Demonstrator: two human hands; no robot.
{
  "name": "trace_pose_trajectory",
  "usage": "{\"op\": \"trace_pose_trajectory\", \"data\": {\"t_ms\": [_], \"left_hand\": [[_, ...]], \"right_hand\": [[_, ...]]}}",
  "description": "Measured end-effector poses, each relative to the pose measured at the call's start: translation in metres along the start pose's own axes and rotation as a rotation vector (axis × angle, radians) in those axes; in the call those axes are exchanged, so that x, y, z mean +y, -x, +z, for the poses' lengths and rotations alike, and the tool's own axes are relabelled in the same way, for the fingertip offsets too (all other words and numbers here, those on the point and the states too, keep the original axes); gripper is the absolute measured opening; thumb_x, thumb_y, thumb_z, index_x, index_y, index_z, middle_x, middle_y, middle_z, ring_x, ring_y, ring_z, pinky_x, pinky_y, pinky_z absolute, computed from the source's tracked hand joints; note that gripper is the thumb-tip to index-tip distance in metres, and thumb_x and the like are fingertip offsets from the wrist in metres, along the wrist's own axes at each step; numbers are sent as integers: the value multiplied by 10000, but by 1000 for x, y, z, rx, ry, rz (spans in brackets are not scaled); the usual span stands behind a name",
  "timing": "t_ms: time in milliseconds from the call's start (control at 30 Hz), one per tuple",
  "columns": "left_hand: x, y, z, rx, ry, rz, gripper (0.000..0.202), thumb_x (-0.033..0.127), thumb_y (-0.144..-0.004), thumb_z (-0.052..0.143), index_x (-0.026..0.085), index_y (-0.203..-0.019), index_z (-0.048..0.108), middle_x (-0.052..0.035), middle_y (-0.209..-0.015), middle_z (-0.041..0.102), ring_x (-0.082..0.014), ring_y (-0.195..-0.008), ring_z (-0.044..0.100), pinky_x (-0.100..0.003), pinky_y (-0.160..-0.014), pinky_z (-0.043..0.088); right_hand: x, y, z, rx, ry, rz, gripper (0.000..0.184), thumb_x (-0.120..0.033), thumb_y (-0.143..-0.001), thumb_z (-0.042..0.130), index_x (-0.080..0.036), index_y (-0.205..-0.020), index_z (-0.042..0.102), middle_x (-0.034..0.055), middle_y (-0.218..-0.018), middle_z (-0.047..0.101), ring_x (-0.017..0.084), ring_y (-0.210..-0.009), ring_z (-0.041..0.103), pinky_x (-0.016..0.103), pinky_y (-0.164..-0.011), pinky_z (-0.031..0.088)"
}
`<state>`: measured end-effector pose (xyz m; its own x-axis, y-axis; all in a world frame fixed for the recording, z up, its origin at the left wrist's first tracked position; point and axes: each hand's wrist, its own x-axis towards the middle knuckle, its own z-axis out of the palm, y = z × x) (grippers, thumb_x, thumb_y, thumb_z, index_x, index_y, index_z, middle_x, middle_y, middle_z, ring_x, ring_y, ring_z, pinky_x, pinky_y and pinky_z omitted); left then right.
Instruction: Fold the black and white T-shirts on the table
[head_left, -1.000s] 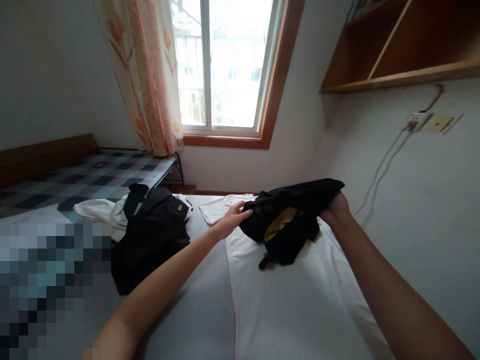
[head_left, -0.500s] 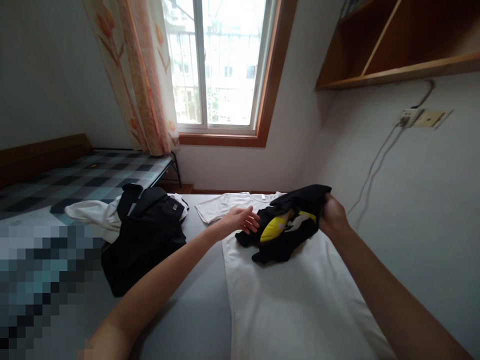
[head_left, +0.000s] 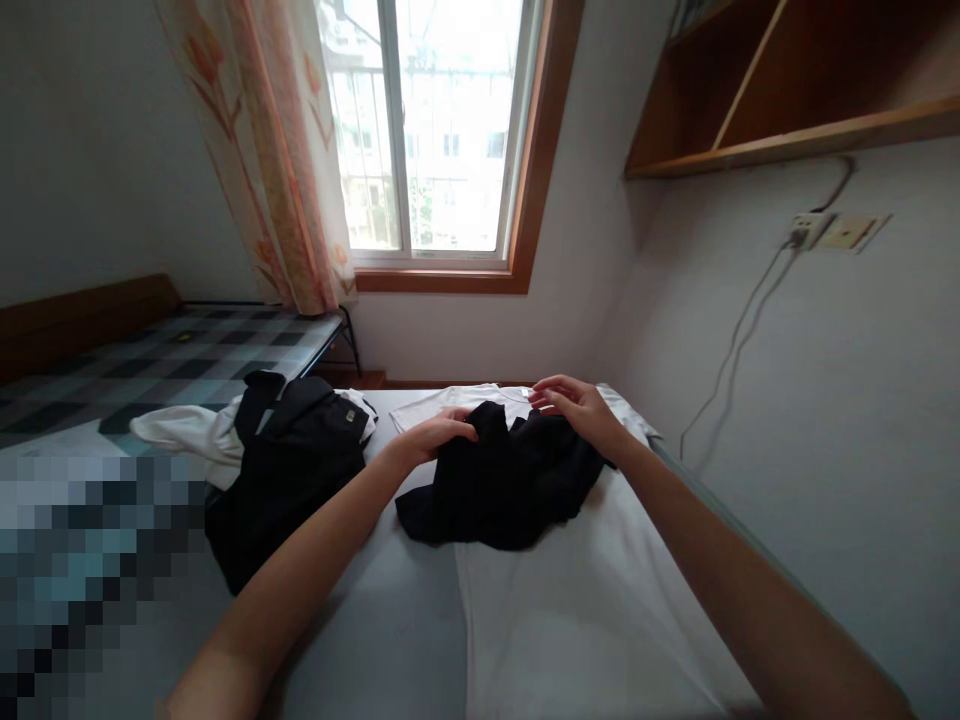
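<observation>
A crumpled black shirt point(head_left: 517, 490) lies partly over a white T-shirt point(head_left: 585, 610) spread flat on the pale bed surface point(head_left: 375, 610). My left hand point(head_left: 442, 432) pinches the black shirt's upper left edge between thumb and fingers. At its upper right, my right hand point(head_left: 577, 408) has fingers loosely bent and apart from the thumb, close over the cloth; whether they touch it is unclear. The black shirt covers the middle of the white T-shirt, whose neck and sleeve show behind it.
Left of my arms is a heap of black clothing point(head_left: 300, 480) with white cloth point(head_left: 180, 430) under it. Beyond stands another bed with a checkered cover point(head_left: 225, 340). A wall with a socket and hanging cable point(head_left: 731, 340) is on the right, below a wooden shelf point(head_left: 795, 135).
The black shirt has come down and spread leftward, its yellow print now out of sight. My left hand has taken its edge. My right hand has moved left and loosened its grip.
</observation>
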<state>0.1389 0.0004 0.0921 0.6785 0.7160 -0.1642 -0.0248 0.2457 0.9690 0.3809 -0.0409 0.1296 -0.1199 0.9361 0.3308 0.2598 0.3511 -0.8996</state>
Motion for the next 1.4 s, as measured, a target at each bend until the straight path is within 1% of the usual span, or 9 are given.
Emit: {"op": "trace_pose_trajectory", "data": {"t_ms": [233,433,567,700,767,867,1000,1200,1400], "left_hand": [[14,15,15,-62,-274,-12,303,370,-687,753,144,-885,714,-33,-815,718,-148,-697,635,-231,-630,476],[11,4,9,164,-290,52,243,372,-743,698,148,-836,704,-18,-748,696,-149,-675,613,-240,-616,457],[17,1,1,320,-100,202,298,386,-737,707,152,-921,702,-25,-798,706,-158,-734,625,-248,-679,476],[33,7,-10,423,52,335,421,413,-715,723,158,-1048,687,-45,-837,720,-176,-775,650,-259,-714,505],[41,11,-19,465,78,382,437,410,-701,732,163,-1059,689,-50,-844,725,-181,-780,659,-263,-721,516],[48,19,-30,455,46,378,415,381,-666,747,163,-1018,709,-47,-825,730,-179,-763,664,-256,-704,515],[48,29,-32,224,-202,270,329,338,-650,761,149,-919,749,-44,-791,732,-183,-766,663,-250,-708,507],[48,38,-27,-23,-511,209,297,395,-714,735,137,-860,759,-36,-767,728,-166,-692,650,-236,-648,503],[60,54,-28,-108,-547,243,333,417,-716,736,108,-837,753,-46,-743,711,-155,-629,622,-228,-574,493]], "right_hand": [[77,-12,-8,-149,670,-116,328,-453,-856,547,-229,-1027,714,109,-1145,669,280,-1105,583,466,-986,426],[98,-12,-12,-258,974,-94,263,-464,-840,566,-277,-895,743,92,-1033,682,307,-1139,525,507,-1009,361],[83,-14,-32,20,792,-141,369,-517,-878,460,-228,-837,685,99,-915,675,303,-1087,549,480,-954,398],[46,-4,-70,282,523,-8,460,-627,-860,417,-200,-798,576,12,-640,569,176,-630,550,301,-610,451],[26,7,-85,229,396,76,489,-675,-819,465,-196,-785,560,-21,-595,535,130,-546,496,246,-515,396],[2,24,-95,-246,266,315,545,-713,-758,532,-172,-743,602,-5,-598,575,123,-543,534,234,-509,415],[-7,27,-82,-684,229,529,536,-661,-759,579,-165,-934,683,73,-816,701,182,-698,658,310,-669,524],[32,-4,-35,-498,469,201,389,-433,-743,660,-183,-1039,698,109,-1049,699,248,-964,644,376,-859,506],[65,-24,18,-594,202,118,557,-245,-730,657,-219,-1280,574,108,-1240,632,253,-1160,567,433,-993,430]]}}
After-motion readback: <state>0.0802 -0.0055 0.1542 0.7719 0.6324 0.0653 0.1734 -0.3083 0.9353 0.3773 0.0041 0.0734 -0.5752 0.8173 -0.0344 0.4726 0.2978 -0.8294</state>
